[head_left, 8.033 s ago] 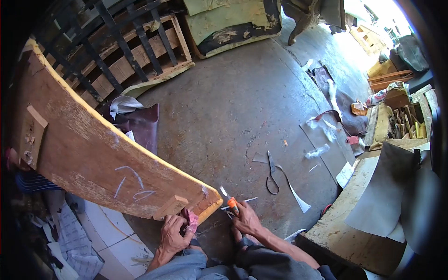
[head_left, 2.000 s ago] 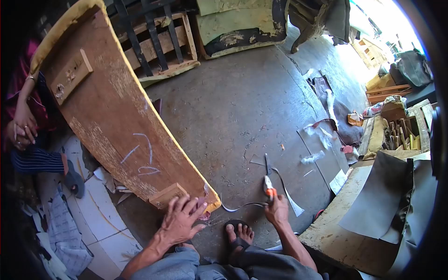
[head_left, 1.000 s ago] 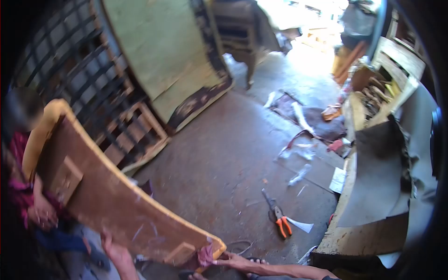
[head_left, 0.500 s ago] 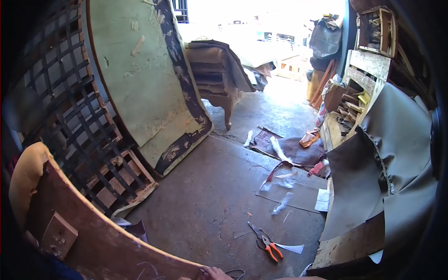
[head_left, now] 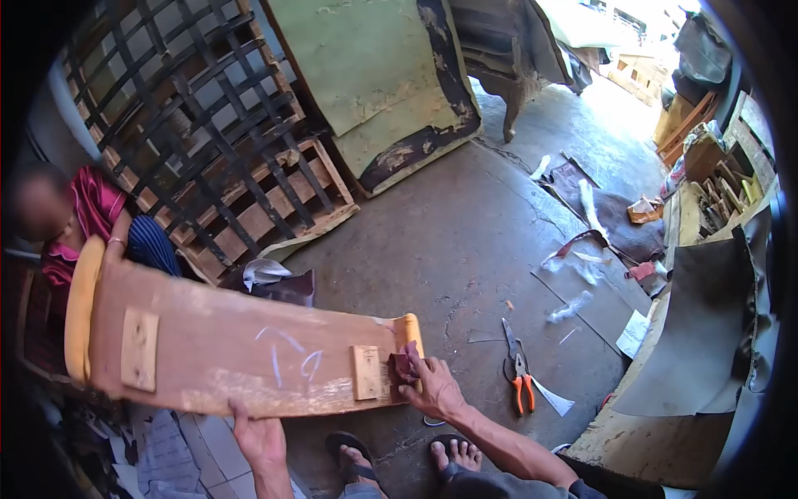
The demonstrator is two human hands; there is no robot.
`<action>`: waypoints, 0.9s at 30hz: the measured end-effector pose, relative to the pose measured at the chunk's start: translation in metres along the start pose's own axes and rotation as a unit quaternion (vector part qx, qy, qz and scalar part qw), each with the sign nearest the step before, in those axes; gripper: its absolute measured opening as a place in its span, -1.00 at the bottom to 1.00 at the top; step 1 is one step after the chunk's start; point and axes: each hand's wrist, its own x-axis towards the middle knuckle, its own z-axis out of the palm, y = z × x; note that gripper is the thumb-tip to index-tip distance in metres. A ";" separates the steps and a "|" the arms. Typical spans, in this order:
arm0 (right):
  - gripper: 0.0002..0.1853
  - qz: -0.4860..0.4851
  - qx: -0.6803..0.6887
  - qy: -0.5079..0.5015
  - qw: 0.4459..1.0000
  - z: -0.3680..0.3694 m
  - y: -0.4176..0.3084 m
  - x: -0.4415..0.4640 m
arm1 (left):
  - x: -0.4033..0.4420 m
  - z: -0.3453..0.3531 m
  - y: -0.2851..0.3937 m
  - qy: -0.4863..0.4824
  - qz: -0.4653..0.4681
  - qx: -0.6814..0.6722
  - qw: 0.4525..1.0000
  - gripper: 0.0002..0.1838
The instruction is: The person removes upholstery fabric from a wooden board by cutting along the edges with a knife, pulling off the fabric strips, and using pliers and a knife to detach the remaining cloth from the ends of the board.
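Note:
A curved wooden panel [head_left: 224, 333] with yellow foam along its edges and chalk marks lies across the left and centre. My left hand [head_left: 259, 441] holds its lower edge from below, thumb on the board. My right hand [head_left: 434, 389] grips the panel's right end, at a dark red cloth scrap [head_left: 405, 366] beside a small wooden block [head_left: 366, 373]. A second block [head_left: 140, 349] sits near the far end. On the floor to the right lie orange-handled pliers [head_left: 521, 387] over dark scissors [head_left: 509, 333].
A person [head_left: 104, 208] in a pink top is at the panel's left end. A webbed frame [head_left: 199, 125] and green padded piece [head_left: 366, 75] stand behind. Scraps [head_left: 573, 306] litter the floor; a bench [head_left: 648, 441] with grey material [head_left: 706, 333] is at right.
The panel has swung up and turned, its marked face now more level. The pliers, earlier in my right hand, lie on the floor. My right hand now holds the panel's end; my left holds its lower edge.

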 end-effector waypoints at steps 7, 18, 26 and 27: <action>-0.55 0.061 -0.014 -0.059 0.996 0.010 0.015 0.014 | -0.056 -0.107 0.013 0.130 -0.052 0.064 0.988 -0.42; -0.62 -0.224 -0.131 -0.034 0.965 0.040 -0.031 0.012 | -0.064 -0.144 -0.016 0.173 -0.402 0.516 0.737 -0.50; -0.83 -0.091 0.070 -0.151 0.982 0.033 -0.009 -0.050 | 0.016 0.032 -0.121 -0.322 0.165 0.690 0.627 -0.49; -0.78 -0.035 0.036 -0.114 0.992 0.024 0.007 -0.051 | 0.023 0.049 -0.133 -0.317 0.190 0.711 0.599 -0.45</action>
